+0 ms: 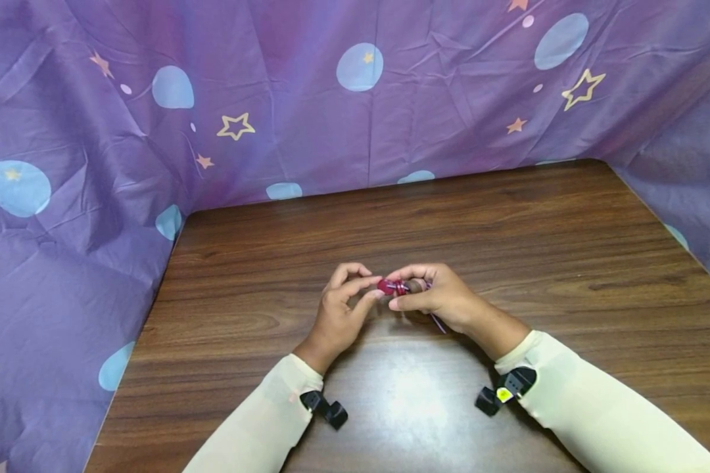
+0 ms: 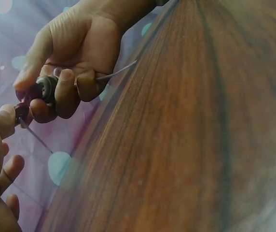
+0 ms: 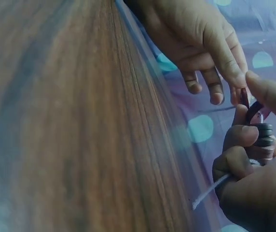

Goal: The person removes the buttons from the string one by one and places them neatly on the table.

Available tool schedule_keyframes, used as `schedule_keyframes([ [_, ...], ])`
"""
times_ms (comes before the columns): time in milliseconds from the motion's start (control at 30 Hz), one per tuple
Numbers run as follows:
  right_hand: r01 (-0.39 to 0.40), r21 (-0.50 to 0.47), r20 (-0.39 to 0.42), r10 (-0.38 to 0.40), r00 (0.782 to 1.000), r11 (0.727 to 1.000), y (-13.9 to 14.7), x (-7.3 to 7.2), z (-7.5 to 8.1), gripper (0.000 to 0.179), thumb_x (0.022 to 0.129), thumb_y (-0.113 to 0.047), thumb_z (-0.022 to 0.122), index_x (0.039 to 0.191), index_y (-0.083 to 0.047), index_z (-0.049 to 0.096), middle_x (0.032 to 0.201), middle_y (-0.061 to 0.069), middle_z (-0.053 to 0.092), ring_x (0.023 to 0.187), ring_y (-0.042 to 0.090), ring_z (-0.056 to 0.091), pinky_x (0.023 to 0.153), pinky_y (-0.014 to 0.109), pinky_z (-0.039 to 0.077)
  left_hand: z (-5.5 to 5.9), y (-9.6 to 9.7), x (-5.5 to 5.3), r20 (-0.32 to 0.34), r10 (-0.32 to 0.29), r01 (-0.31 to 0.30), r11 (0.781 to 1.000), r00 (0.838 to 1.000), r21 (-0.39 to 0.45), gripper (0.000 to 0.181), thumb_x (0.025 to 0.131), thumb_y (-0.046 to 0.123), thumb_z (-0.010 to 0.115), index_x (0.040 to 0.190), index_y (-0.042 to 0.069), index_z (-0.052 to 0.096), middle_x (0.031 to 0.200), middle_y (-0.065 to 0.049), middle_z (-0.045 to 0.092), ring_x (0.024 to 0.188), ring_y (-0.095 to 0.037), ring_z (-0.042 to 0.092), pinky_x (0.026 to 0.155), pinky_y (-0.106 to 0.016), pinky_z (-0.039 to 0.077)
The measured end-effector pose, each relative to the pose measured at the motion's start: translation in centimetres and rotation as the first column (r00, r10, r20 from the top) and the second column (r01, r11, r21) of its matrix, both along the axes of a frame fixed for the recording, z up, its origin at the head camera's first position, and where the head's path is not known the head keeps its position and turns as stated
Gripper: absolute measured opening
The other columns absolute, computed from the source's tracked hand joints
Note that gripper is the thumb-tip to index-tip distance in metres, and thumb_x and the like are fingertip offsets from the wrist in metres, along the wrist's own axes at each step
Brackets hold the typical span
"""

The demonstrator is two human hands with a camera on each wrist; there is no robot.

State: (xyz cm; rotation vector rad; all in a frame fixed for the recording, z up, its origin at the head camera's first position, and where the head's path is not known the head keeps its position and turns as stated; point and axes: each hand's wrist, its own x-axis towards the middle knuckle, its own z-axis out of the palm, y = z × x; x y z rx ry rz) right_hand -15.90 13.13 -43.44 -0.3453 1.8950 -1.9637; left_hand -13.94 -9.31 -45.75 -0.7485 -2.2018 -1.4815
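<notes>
Above the table, my left hand (image 1: 338, 316) pinches a dark red button (image 1: 384, 287) between thumb and fingertip, its other fingers spread loosely. Close beside it, my right hand (image 1: 444, 299) holds a short stack of buttons (image 3: 264, 134) threaded on a thin pale cord (image 3: 210, 191). One dark button (image 2: 46, 89) in that stack shows its holes in the left wrist view. Cord trails from the lower fingers of the right hand, and another length hangs at the red button. Fingers partly hide the stack.
Both hands are over the middle of a brown wood-grain table (image 1: 260, 256). A purple curtain (image 1: 307, 118) with stars and blue spots hangs behind the table and along its sides. Small black cameras (image 1: 334, 414) sit at both cream sleeves.
</notes>
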Motion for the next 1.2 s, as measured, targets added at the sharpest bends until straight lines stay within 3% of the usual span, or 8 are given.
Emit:
schedule_keyframes([
  [100, 0.014, -0.001, -0.011, -0.014, 1.000, 1.000, -0.18, 0.09, -0.08, 0.048, 0.085, 0.009, 0.083, 0.130, 0.015, 0.067, 0.091, -0.004, 0.081, 0.072, 0.008, 0.071, 0.064, 0.022, 0.061, 0.06, 0.01, -0.02, -0.005, -0.003, 0.003, 1.000, 1.000, 0.002, 0.026, 0.094, 0.004, 0.082, 0.118, -0.004, 0.080, 0.121, -0.020, 0.066, 0.117, -0.035, 0.068, 0.110, -0.034, 0.056],
  [167, 0.029, 0.004, -0.034, -0.029, 0.999, 1.000, -0.28, 0.09, -0.15, 0.045, 0.086, 0.009, 0.082, 0.128, 0.016, 0.068, 0.095, -0.005, 0.082, 0.078, 0.007, 0.074, 0.069, 0.021, 0.062, 0.06, 0.02, -0.04, -0.007, -0.003, 0.003, 1.000, 1.000, 0.000, 0.025, 0.094, 0.004, 0.082, 0.118, -0.004, 0.080, 0.121, -0.020, 0.066, 0.117, -0.035, 0.068, 0.110, -0.034, 0.056],
  [367, 0.072, 0.031, -0.077, -0.070, 0.995, 0.997, -0.43, 0.09, -0.19, 0.037, 0.088, 0.006, 0.082, 0.123, 0.015, 0.071, 0.090, -0.008, 0.080, 0.071, 0.001, 0.063, 0.059, 0.015, 0.049, -0.02, 0.05, -0.07, -0.002, -0.006, 0.006, 1.000, 1.000, 0.005, 0.024, 0.095, 0.004, 0.081, 0.118, -0.004, 0.081, 0.120, -0.020, 0.066, 0.116, -0.035, 0.068, 0.110, -0.033, 0.056],
  [633, 0.069, 0.025, -0.080, -0.067, 0.995, 0.997, -0.45, 0.11, -0.19, 0.038, 0.087, 0.007, 0.082, 0.122, 0.016, 0.070, 0.094, -0.007, 0.082, 0.084, 0.005, 0.075, 0.074, 0.018, 0.061, 0.10, 0.02, 0.10, 0.022, -0.025, 0.024, 1.000, 0.999, 0.015, 0.027, 0.091, 0.005, 0.087, 0.116, -0.002, 0.081, 0.123, -0.020, 0.066, 0.119, -0.036, 0.067, 0.110, -0.032, 0.054],
  [900, 0.058, 0.034, -0.075, -0.055, 0.996, 0.998, -0.48, 0.17, -0.29, 0.038, 0.087, 0.007, 0.082, 0.122, 0.016, 0.071, 0.094, -0.008, 0.082, 0.085, 0.005, 0.075, 0.075, 0.018, 0.062, -0.06, 0.02, 0.08, 0.037, -0.026, 0.026, 1.000, 0.999, 0.000, 0.025, 0.090, 0.005, 0.088, 0.113, -0.003, 0.081, 0.124, -0.020, 0.066, 0.120, -0.036, 0.067, 0.109, -0.031, 0.054],
  [1200, 0.048, 0.019, -0.007, -0.047, 0.999, 0.999, -0.36, 0.10, -0.11, 0.036, 0.085, 0.007, 0.083, 0.120, 0.009, 0.073, 0.091, -0.005, 0.081, 0.079, 0.006, 0.072, 0.070, 0.019, 0.061, -0.20, -0.01, -0.02, 0.037, -0.021, 0.022, 1.000, 0.999, -0.011, 0.024, 0.092, 0.005, 0.086, 0.113, -0.003, 0.080, 0.122, -0.020, 0.066, 0.118, -0.034, 0.067, 0.110, -0.032, 0.054],
])
